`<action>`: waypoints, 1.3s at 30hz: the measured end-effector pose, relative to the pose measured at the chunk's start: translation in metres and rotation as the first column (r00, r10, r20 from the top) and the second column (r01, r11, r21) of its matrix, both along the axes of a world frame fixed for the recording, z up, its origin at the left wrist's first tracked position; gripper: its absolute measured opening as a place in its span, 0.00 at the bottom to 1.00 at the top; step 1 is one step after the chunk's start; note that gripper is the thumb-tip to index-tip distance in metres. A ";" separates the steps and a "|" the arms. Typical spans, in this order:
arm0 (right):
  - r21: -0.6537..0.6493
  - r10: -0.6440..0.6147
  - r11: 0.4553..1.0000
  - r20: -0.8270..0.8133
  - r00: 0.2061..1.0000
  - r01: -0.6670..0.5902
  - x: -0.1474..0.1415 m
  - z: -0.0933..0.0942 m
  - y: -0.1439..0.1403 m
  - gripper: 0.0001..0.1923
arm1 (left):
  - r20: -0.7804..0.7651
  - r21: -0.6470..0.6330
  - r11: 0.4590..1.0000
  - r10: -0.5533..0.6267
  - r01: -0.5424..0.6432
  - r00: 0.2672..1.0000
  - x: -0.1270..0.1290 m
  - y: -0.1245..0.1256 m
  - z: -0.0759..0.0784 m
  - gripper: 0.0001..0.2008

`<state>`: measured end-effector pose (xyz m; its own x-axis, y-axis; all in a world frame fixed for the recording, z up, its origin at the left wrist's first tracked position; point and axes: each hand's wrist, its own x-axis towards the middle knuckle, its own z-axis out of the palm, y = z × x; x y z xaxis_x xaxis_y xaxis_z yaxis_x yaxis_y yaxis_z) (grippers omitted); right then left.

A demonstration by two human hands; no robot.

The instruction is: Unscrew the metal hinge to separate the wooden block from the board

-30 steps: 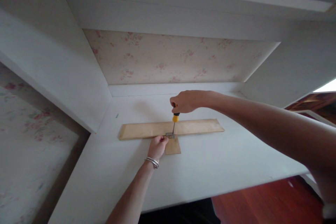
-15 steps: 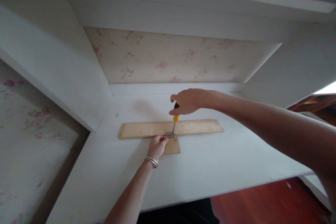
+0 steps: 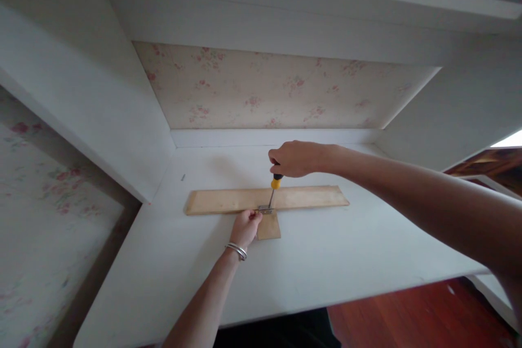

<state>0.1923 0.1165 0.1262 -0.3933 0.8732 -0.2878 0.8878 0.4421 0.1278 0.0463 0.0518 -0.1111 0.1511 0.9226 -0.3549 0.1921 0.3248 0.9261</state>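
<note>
My right hand [image 3: 294, 159] is closed round the black and yellow handle of a screwdriver [image 3: 276, 182]. The screwdriver stands nearly upright, its tip down on a small metal hinge [image 3: 265, 209]. That hinge lies where a long wooden board [image 3: 222, 201] meets a short wooden piece [image 3: 269, 227], the two forming a T on the white desktop. At the hinge's left end, the fingers of my left hand [image 3: 246, 227] are pinched together against it. The screw under the tip is too small to make out.
Around the boards is a white desktop [image 3: 326, 250], with a small dark object [image 3: 183, 177] at its back left. White side panels [image 3: 134, 119] and an overhead cabinet [image 3: 261, 11] enclose it. Floral wallpaper [image 3: 253, 87] covers the back. Reddish floor [image 3: 387, 315] shows at lower right.
My right hand has turned slightly on the screwdriver handle, and its fingers are curled in more tightly. My left hand and the boards stay put; the view has shifted a little.
</note>
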 end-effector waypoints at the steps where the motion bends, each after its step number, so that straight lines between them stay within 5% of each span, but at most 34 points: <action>1: -0.037 0.058 0.998 -0.051 0.997 -0.060 0.001 0.000 0.000 0.21 | 0.004 0.000 1.000 -0.002 0.002 1.000 0.000 0.000 0.000 0.11; 3: -0.064 0.103 0.992 -0.132 0.986 -0.112 0.003 -0.001 0.000 0.30 | 0.008 0.004 1.000 -0.004 0.004 1.000 0.000 0.000 0.000 0.11; 5: -0.009 0.023 1.000 -0.102 0.995 -0.024 0.004 -0.002 0.000 0.32 | 0.018 0.006 1.000 -0.005 0.005 1.000 0.000 0.000 -0.002 0.11; 8: 0.023 -0.062 0.998 -0.017 0.998 0.062 0.004 -0.004 -0.001 0.25 | 0.042 -0.002 1.000 -0.011 0.011 0.999 -0.001 0.000 -0.004 0.12; 10: -0.043 0.032 0.998 -0.055 0.998 -0.035 0.004 -0.004 -0.001 0.19 | 0.049 -0.015 1.000 -0.014 0.015 0.999 -0.002 -0.001 -0.006 0.12; 12: -0.075 0.107 0.990 -0.110 0.988 -0.116 0.003 -0.003 -0.001 0.24 | 0.044 -0.025 1.000 -0.009 0.010 0.999 -0.003 -0.002 -0.006 0.12; 17: -0.004 -0.074 0.997 -0.011 0.997 0.074 0.003 -0.003 0.000 0.24 | 0.008 -0.021 1.000 -0.005 0.005 1.000 -0.005 -0.003 -0.007 0.13; 19: -0.017 0.005 1.000 -0.024 1.000 -0.006 0.005 -0.004 0.000 0.18 | 0.000 -0.016 1.000 -0.006 0.006 1.000 -0.005 -0.003 -0.008 0.14; 22: -0.053 0.159 0.985 -0.121 0.980 -0.166 0.008 -0.006 0.001 0.23 | -0.005 -0.001 1.000 -0.019 0.019 1.000 -0.005 -0.002 -0.010 0.15; 27: -0.062 -0.066 0.996 -0.009 0.998 0.066 0.006 -0.005 0.003 0.25 | -0.019 0.025 0.999 -0.025 0.026 0.999 -0.005 -0.002 -0.011 0.16; 30: -0.144 0.096 0.984 -0.075 0.992 -0.106 0.006 -0.004 0.001 0.16 | -0.037 0.025 0.999 -0.029 0.030 0.999 -0.006 -0.002 -0.011 0.16; 32: -0.125 0.197 0.968 -0.152 0.968 -0.217 0.007 -0.005 0.000 0.22 | -0.041 0.024 0.999 -0.030 0.031 0.999 -0.006 -0.002 -0.012 0.15; 35: -0.064 0.087 0.994 -0.104 0.991 -0.093 0.006 -0.007 0.000 0.29 | -0.035 0.025 0.999 -0.025 0.026 0.999 -0.006 -0.002 -0.012 0.15; 37: -0.057 0.000 0.998 -0.044 0.999 -0.002 0.006 -0.008 0.001 0.25 | -0.032 0.029 0.999 -0.026 0.027 0.999 -0.006 -0.002 -0.012 0.15; 39: -0.090 0.073 0.993 -0.064 0.995 -0.078 0.007 -0.008 0.001 0.17 | -0.029 0.029 0.999 -0.030 0.031 0.999 -0.006 -0.002 -0.012 0.15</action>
